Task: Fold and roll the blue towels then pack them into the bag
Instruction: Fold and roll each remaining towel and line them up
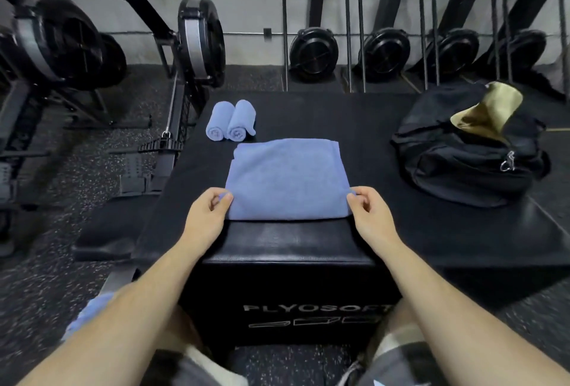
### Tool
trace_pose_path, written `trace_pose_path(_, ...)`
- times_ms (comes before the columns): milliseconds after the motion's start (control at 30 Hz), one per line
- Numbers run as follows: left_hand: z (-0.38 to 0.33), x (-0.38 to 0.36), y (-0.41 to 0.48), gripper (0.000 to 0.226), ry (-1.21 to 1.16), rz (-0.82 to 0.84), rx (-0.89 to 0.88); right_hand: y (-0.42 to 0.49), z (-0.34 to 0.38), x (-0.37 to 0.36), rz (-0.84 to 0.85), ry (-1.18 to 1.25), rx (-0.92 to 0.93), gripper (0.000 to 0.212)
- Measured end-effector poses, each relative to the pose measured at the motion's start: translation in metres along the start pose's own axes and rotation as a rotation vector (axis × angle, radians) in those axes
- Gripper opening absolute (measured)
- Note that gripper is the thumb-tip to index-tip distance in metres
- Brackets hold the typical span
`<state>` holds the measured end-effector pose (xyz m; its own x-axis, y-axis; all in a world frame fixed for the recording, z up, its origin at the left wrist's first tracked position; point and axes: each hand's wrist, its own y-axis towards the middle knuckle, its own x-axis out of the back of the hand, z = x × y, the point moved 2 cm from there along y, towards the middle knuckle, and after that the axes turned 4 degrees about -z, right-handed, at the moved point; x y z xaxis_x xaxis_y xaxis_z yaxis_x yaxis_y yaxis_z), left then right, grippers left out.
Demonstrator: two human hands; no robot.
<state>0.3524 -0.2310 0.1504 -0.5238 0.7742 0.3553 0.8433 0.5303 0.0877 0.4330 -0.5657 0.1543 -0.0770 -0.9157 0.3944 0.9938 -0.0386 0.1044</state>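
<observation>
A folded blue towel [287,179] lies flat on the black plyo box [308,247] in front of me. My left hand [206,213] pinches the towel's near left corner, and my right hand [370,213] pinches its near right corner. Two rolled blue towels [229,122] lie side by side just beyond it, at the box's far left. A black duffel bag [462,154] with a tan lining sits open at the right of the box. Another bit of blue cloth [89,311] shows by my left knee, mostly hidden behind my left forearm.
Rowing machines [191,46] stand on the speckled floor to the left and upright along the far wall. A low black pad [108,231] lies left of the box. My knees are close to the box's near face.
</observation>
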Motion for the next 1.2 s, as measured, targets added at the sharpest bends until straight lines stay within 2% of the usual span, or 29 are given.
trace_pose_path(100,-0.003,-0.005,0.0,0.008,0.042,-0.013,-0.005,-0.001,-0.001,-0.002,0.027,-0.124,0.053,0.011)
trace_pose_path(200,-0.007,-0.006,0.0,0.01,0.051,-0.036,-0.001,0.0,0.0,-0.002,-0.005,-0.116,0.057,0.01)
trace_pose_path(267,-0.006,-0.003,0.0,0.02,0.063,-0.024,0.024,-0.002,0.001,0.001,-0.041,-0.085,0.032,0.014)
trace_pose_path(367,-0.009,0.002,-0.008,0.049,0.041,0.019,0.056,-0.006,0.001,0.011,-0.071,-0.101,-0.052,0.045)
trace_pose_path(433,-0.015,0.005,-0.013,0.06,-0.01,0.025,0.096,-0.009,0.006,0.019,-0.058,-0.116,-0.113,0.058)
trace_pose_path(567,-0.023,0.004,-0.003,0.045,-0.015,0.014,0.072,0.002,0.016,0.019,-0.007,-0.164,-0.1,0.046)
trace_pose_path(667,-0.02,-0.006,0.019,0.021,0.167,0.029,-0.016,0.019,0.023,0.006,0.021,-0.247,-0.035,0.041)
trace_pose_path(733,-0.014,-0.017,0.035,0.015,0.271,0.087,-0.111,0.031,0.027,-0.009,0.082,-0.306,0.007,0.028)
trace_pose_path(800,-0.007,-0.027,0.049,0.017,0.313,0.137,-0.139,0.041,0.031,-0.026,0.14,-0.378,0.073,0.02)
trace_pose_path(900,-0.003,-0.04,0.065,0.029,0.384,0.151,-0.134,0.058,0.033,-0.05,0.183,-0.486,0.174,0.028)
trace_pose_path(1067,-0.007,-0.055,0.085,0.038,0.534,0.153,-0.188,0.085,0.04,-0.082,0.198,-0.673,0.319,0.017)
trace_pose_path(1200,-0.007,-0.068,0.103,0.041,0.676,0.159,-0.275,0.103,0.047,-0.128,0.32,-0.686,0.37,0.033)
